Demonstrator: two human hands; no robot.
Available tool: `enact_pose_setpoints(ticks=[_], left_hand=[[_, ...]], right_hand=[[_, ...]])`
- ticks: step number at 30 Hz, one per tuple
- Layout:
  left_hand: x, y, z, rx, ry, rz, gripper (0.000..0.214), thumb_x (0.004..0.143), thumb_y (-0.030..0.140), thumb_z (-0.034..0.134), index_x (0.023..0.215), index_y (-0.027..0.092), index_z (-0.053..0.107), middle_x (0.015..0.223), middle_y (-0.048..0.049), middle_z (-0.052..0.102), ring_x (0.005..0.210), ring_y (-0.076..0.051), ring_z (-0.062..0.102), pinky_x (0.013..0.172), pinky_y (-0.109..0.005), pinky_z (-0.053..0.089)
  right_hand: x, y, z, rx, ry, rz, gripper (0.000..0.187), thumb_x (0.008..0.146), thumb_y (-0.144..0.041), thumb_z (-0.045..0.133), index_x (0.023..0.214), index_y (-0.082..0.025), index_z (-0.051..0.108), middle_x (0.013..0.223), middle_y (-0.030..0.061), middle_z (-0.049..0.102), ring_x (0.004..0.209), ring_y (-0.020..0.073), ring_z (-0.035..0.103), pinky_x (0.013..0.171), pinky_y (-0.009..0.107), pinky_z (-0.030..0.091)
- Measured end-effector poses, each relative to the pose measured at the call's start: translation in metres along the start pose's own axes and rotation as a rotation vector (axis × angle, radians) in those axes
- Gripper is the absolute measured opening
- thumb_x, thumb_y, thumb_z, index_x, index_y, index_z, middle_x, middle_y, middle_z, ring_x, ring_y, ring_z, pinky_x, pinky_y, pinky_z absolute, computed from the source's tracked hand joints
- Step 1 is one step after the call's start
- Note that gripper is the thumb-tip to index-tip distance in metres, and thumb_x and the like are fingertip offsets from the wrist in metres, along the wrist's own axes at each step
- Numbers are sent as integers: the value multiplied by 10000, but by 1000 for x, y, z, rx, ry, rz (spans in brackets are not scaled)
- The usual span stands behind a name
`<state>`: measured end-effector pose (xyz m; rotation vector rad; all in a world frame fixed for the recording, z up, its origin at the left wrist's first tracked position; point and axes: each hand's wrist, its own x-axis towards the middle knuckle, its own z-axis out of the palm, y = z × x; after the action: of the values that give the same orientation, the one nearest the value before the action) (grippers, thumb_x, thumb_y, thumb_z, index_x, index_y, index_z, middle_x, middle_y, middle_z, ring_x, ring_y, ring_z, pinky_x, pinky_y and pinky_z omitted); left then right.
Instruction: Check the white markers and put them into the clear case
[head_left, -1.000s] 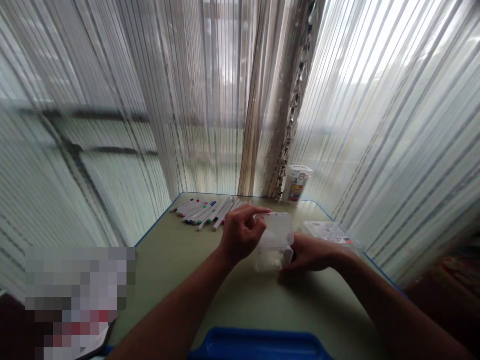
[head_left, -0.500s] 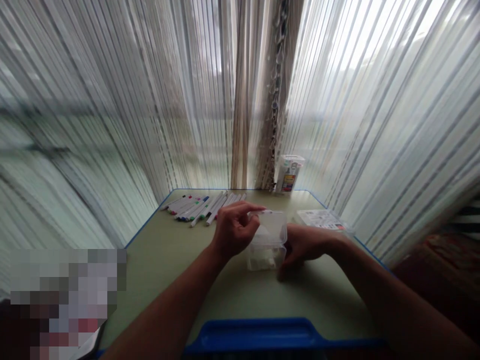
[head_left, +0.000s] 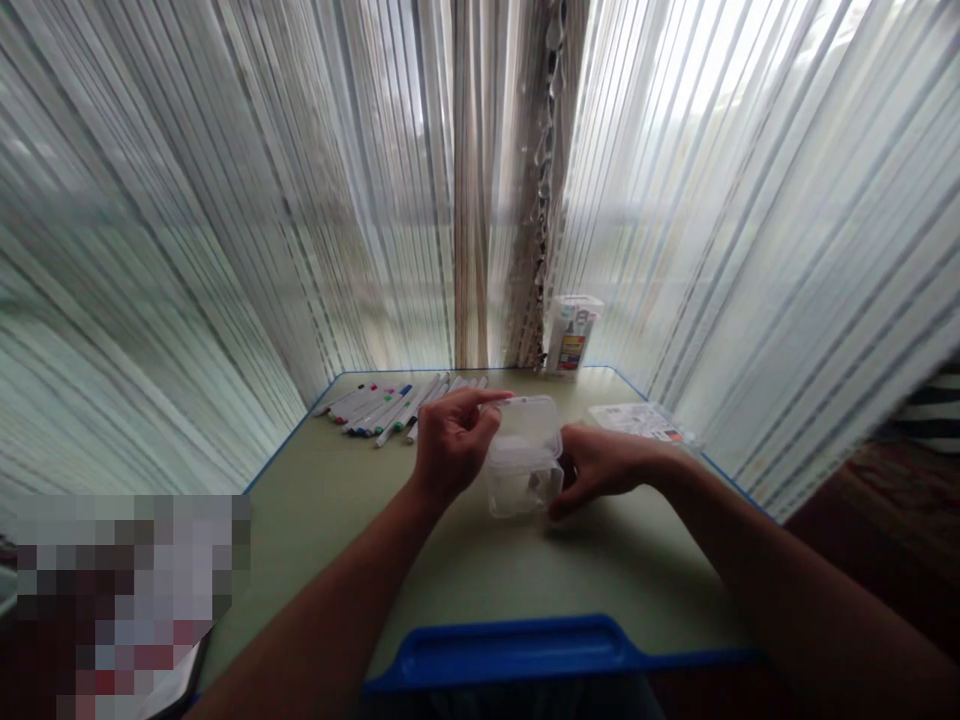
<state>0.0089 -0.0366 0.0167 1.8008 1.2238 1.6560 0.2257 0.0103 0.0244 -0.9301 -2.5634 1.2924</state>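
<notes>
Between my hands is a clear plastic box (head_left: 517, 492) with its lid (head_left: 526, 425) raised. My left hand (head_left: 457, 435) is closed at the lid's left edge, the thumb and index finger gripping it. On the other side, my right hand (head_left: 596, 465) grips the box's right wall, its thumb low near the front corner and the other fingers partly hidden behind. Through the clear wall a small dark spot shows, too blurred to make out. Beyond my left hand lie several white markers (head_left: 382, 408) with coloured ends, spread side by side on the table.
The green table (head_left: 315, 540) has a blue rim and a blue tray (head_left: 517, 645) at its near edge. At the back stands a clear marker case (head_left: 574, 335); a flat clear case (head_left: 637, 422) lies at the right. Striped curtains (head_left: 390, 200) hang behind. A blurred-out patch (head_left: 142, 590) covers the lower left.
The box has tilted slightly, and its lid looks more upright and facing me. Both hands keep their hold. The whole view has shifted a little.
</notes>
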Motion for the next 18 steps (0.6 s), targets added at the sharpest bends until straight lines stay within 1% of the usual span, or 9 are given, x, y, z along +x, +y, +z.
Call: enact_pose_setpoints(ticks=[2,3,7,10,14,18], left_hand=[[0,0,0,-15,15,-19,290,817,258,599,1019,184,792,587,5,605,460,-95,422,456,-220,317],[1,0,-1,-18,20,-22,289,813,257,601,1018,183,793,587,5,606,457,-93,419,452,-220,314],[1,-1,-1,-12,16,-6,288,816,255,600,1016,183,794,616,-3,615,473,-92,435,451,-217,318],[1,-1,0,3,3,10,290,823,257,596,1022,178,791,624,-3,614,483,-91,442,456,-213,323],[0,1,0,28,-2,26,288,826,254,596,1021,166,788,609,2,602,482,-88,427,468,-214,330],[0,2,1,49,-28,65,281,829,236,591,1014,166,790,695,-20,648,515,-90,448,510,-222,366]], right_hand=[[0,-2,-1,-53,-62,-6,330,641,-386,831,818,-130,725,708,1,670,618,131,573,555,222,429],[0,-3,-1,-78,-69,-14,315,668,-388,812,823,-129,722,715,3,668,624,131,569,558,223,426],[1,-4,0,-129,-33,-33,248,694,-337,779,786,-121,702,680,-7,641,606,128,554,552,224,415],[2,-3,2,-92,-32,-38,239,677,-296,785,811,-121,690,705,-10,647,629,131,571,568,221,430],[4,-1,2,-49,-45,-44,326,623,-303,831,854,-122,688,757,-2,662,674,139,588,597,222,452],[6,2,3,-13,-43,-46,404,567,-339,878,857,-130,691,803,5,670,718,152,601,622,230,471]])
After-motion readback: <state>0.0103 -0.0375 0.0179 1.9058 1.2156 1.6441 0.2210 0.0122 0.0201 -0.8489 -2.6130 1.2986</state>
